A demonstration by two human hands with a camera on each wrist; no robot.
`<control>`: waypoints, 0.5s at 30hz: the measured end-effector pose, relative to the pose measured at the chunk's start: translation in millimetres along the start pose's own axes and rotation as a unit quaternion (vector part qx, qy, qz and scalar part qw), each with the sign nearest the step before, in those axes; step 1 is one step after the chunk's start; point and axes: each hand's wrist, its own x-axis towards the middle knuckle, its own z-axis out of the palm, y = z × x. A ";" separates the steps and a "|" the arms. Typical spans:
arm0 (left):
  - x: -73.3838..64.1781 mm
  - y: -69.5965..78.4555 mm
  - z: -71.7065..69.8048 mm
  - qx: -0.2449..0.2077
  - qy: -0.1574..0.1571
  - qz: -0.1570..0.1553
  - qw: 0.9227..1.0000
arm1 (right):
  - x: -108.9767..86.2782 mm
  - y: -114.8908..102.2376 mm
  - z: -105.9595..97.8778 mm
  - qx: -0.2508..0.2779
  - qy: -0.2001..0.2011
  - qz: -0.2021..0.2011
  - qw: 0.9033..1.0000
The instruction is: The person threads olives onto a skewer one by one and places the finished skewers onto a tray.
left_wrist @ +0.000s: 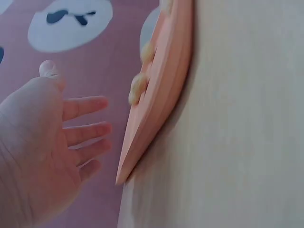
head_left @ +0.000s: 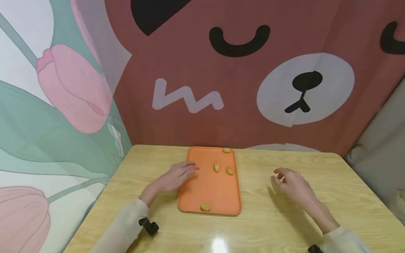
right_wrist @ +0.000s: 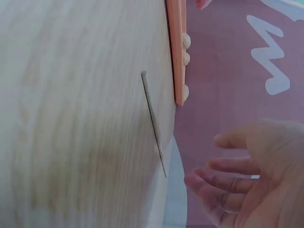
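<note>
An orange tray (head_left: 218, 193) lies on the table with several small tan, lumpy pieces shaped like peanuts on it: one nut-like piece (head_left: 216, 167) near the middle, others by the far right corner, right side and near edge. Over the tray's left rim hovers my left hand (head_left: 177, 175), fingers extended and holding nothing; the left wrist view shows its bare palm (left_wrist: 38, 147). To the right of the tray, a thin stick (head_left: 274, 203) rests on the tabletop. Just beside it my right hand (head_left: 294, 184) hangs with fingers loosely bent, apart from the stick (right_wrist: 151, 111) in the right wrist view.
The light wooden table (head_left: 253, 228) reaches back to a hanging cloth (head_left: 190, 126) printed with a brown bear. Another cloth (head_left: 72, 147) with pink tulips hangs at the left. Pale fabric (head_left: 386, 140) hangs beyond the table's right edge.
</note>
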 end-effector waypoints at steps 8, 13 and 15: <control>-10.2 28.1 11.6 -0.116 -0.053 0.043 0.991 | -5.8 -5.0 10.0 0.055 -0.003 0.021 0.998; -11.4 37.6 11.6 -0.150 -0.097 0.062 0.982 | -6.0 -6.3 16.6 0.069 -0.020 0.034 0.997; -10.9 40.0 11.1 -0.148 -0.113 0.068 0.980 | -6.9 -5.5 18.4 0.066 -0.034 0.050 0.996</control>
